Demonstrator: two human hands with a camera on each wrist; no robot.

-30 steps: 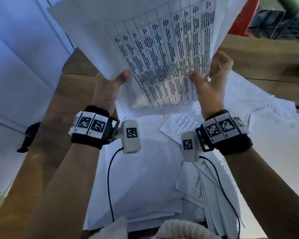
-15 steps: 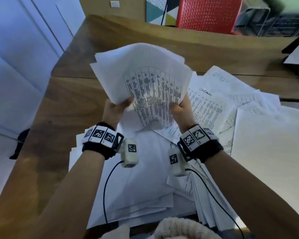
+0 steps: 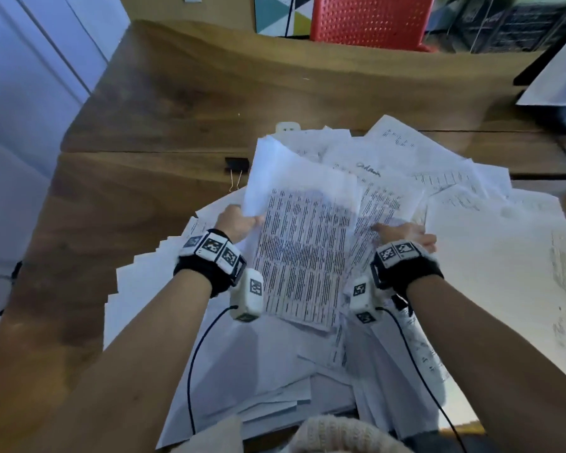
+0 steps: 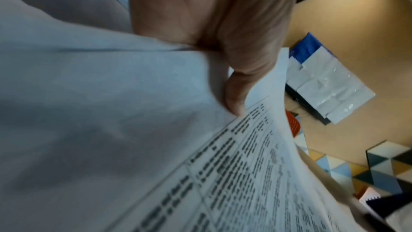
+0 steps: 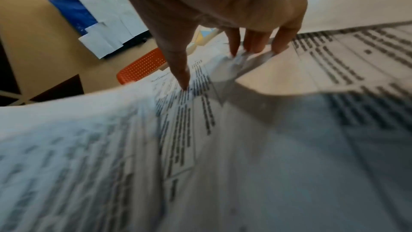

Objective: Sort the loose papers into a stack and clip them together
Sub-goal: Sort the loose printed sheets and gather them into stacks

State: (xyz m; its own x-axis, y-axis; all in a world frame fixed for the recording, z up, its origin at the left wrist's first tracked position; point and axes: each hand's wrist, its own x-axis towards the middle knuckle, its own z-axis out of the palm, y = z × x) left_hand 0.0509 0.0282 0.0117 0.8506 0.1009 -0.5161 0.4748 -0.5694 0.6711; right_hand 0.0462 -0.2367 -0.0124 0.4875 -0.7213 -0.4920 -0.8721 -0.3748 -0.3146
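A bundle of printed papers (image 3: 304,253) with dense table text lies tilted over the loose papers (image 3: 471,256) spread across the wooden table (image 3: 151,119). My left hand (image 3: 241,222) grips the bundle's left edge, with the thumb (image 4: 236,98) on top of the sheets (image 4: 111,112). My right hand (image 3: 404,232) holds the right side. In the right wrist view, its thumb (image 5: 184,80) presses on the print and its fingers (image 5: 256,45) pinch a crumpled paper edge (image 5: 243,59). A black binder clip (image 3: 237,165) lies on the table just beyond my left hand.
More white sheets (image 3: 242,371) are heaped near the table's front edge. A red chair (image 3: 370,18) stands behind the table. A dark object under a white sheet (image 3: 559,86) sits at the far right. A small white socket block (image 3: 287,127) lies behind the papers.
The bundle has come down from in front of my head to rest low over the pile. Both hands dropped with it, and the binder clip has come into view.
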